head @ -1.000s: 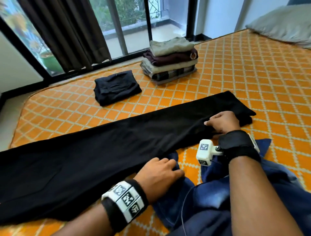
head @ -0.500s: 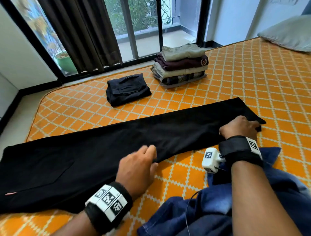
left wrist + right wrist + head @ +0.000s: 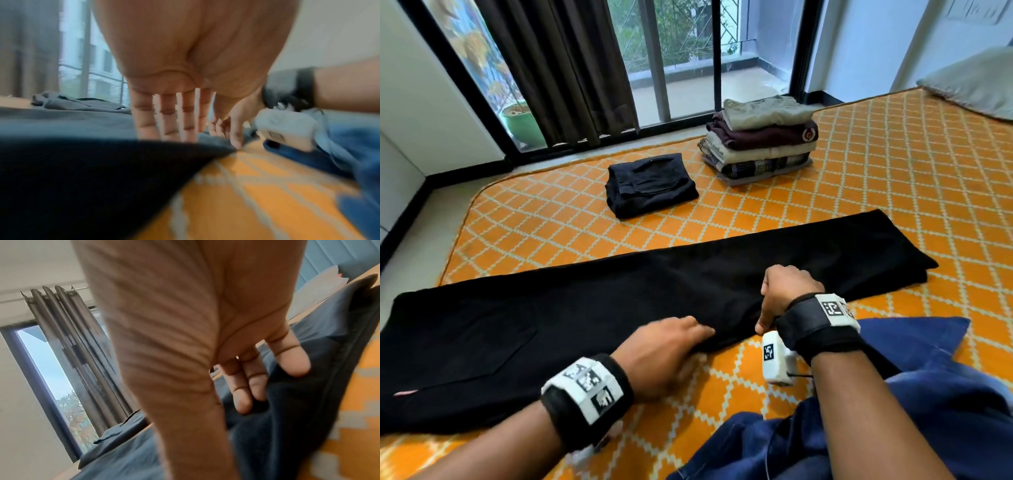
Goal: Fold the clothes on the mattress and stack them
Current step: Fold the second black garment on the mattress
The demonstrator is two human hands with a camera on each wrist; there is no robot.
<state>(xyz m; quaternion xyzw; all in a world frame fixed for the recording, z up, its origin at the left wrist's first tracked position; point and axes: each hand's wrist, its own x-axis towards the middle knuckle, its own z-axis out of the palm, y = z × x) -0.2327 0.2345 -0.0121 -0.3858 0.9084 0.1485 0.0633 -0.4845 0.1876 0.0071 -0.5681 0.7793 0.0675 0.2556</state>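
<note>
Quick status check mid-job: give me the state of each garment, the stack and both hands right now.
black trousers: laid out long across the mattress, not yet folded short.
left hand: fingers straight, resting on the trousers' near edge.
right hand: pinching a fold of the trousers.
dark folded garment: folded, lying alone.
stack of folded clothes: several pieces, piled.
blue jeans: unfolded, crumpled near the person.

Soft daylight enters through the window [image 3: 681,51] at the top of the head view, leaving the scene bright with only faint shadows, and straight lines bow toward the frame edges. Both wrist views are smeared; the left hand [image 3: 185,65] and the mattress [image 3: 257,194] are out of focus.
</note>
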